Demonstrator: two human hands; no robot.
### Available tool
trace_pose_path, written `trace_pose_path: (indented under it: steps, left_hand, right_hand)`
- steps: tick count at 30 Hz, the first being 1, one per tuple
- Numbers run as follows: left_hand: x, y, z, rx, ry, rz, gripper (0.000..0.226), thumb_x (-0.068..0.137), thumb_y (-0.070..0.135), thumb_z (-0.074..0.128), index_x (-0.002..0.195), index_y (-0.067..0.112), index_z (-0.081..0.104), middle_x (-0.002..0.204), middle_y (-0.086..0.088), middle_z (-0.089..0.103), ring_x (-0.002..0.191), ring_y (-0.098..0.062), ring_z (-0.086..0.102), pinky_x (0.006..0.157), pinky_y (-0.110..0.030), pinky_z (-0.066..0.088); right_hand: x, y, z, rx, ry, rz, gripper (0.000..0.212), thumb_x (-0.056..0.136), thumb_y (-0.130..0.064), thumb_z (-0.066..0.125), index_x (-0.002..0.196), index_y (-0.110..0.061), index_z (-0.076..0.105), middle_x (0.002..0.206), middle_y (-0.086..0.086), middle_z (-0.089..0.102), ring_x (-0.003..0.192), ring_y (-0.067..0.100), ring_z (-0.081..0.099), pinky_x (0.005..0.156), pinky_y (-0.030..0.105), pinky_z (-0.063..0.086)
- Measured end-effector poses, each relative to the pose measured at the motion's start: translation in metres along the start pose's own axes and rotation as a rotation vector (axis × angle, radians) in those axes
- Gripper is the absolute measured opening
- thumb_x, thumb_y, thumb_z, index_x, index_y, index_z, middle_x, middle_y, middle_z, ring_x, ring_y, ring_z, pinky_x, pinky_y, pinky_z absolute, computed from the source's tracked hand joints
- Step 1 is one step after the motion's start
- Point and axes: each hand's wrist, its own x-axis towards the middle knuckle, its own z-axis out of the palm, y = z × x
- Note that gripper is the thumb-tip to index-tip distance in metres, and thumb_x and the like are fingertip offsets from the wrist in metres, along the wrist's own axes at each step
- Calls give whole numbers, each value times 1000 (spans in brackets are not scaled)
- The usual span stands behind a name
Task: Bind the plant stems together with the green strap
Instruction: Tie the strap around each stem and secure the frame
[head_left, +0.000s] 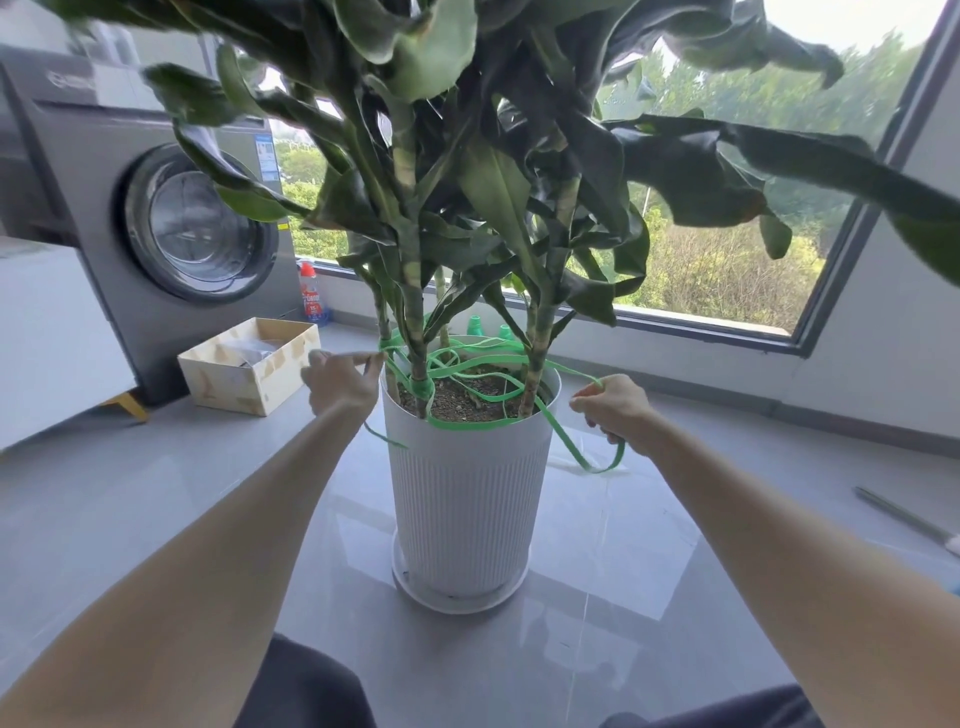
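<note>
A tall leafy plant with several striped stems (415, 322) grows from a ribbed white pot (467, 483) on the grey floor. A green strap (488, 364) loops loosely around and between the stems above the soil and trails over the pot's right rim. My left hand (340, 382) pinches the strap at the pot's left rim, beside the left stem. My right hand (613, 410) grips the strap's other part to the right of the pot, with a loop hanging below it.
A grey washing machine (171, 223) stands at the left with an open cardboard box (249, 364) in front of it. A bottle (311, 296) sits by the window sill. Two green caps (488, 327) stand behind the pot. A thin rod (904, 514) lies at right.
</note>
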Motion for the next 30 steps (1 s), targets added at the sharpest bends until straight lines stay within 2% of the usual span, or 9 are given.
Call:
trace_pose_path:
  steps: [5,8,9,13,18,20,25,28,30]
  left_hand:
    - [-1,19,-3,-256,-11,76,34,92,31,59,118,9,66,109,-12,70,89,-27,66,75,-30,53]
    - [-1,24,1,-425,-32,34,30,91,23,62,117,9,66,97,-4,70,60,-10,63,50,-16,50]
    - [-1,25,3,-442,-34,35,30,90,20,63,117,9,66,96,-4,70,57,-6,61,48,-14,49]
    - [3,25,6,-402,7,46,29,87,21,67,113,8,68,99,-8,72,64,-13,65,67,-31,57]
    - [15,24,7,-310,49,81,26,89,27,64,111,14,70,98,-5,73,68,-22,68,73,-44,58]
    - [23,23,6,-375,89,52,26,91,23,62,113,12,68,92,-7,72,61,-25,65,71,-47,58]
    - [28,26,10,-410,102,100,27,92,16,59,116,5,65,99,-13,70,58,-28,66,70,-45,58]
    - [29,26,10,-439,153,145,26,92,16,60,113,3,67,96,-15,71,61,-29,68,71,-46,58]
    - [32,28,7,-466,217,129,24,92,17,60,111,5,68,88,-10,69,55,-23,67,68,-45,58]
  right_hand:
    - [0,-1,6,34,-111,98,26,90,-4,55,114,4,61,63,8,63,45,12,36,41,20,33]
    - [1,-2,9,88,-207,144,39,93,-2,49,132,-1,46,70,8,67,44,11,36,41,19,35]
    - [2,-1,10,93,-233,153,44,94,-1,47,137,-3,40,72,7,68,44,12,38,41,19,37]
    - [11,1,12,153,-271,160,51,96,-1,42,145,-6,29,76,7,69,44,12,41,39,19,41]
    - [21,5,20,136,-311,149,45,94,0,43,138,-5,40,76,7,69,36,9,39,38,18,39]
    - [25,5,23,125,-323,154,37,94,0,45,131,1,46,75,7,68,33,7,36,36,15,36]
    - [30,4,28,80,-349,136,25,93,-10,57,113,4,57,70,3,67,36,7,36,38,16,34]
    - [32,1,32,89,-284,121,8,94,-8,53,92,-3,58,67,3,66,40,10,34,39,18,32]
    - [34,1,33,125,-204,102,12,93,-8,52,82,-6,55,66,5,66,41,12,32,38,17,31]
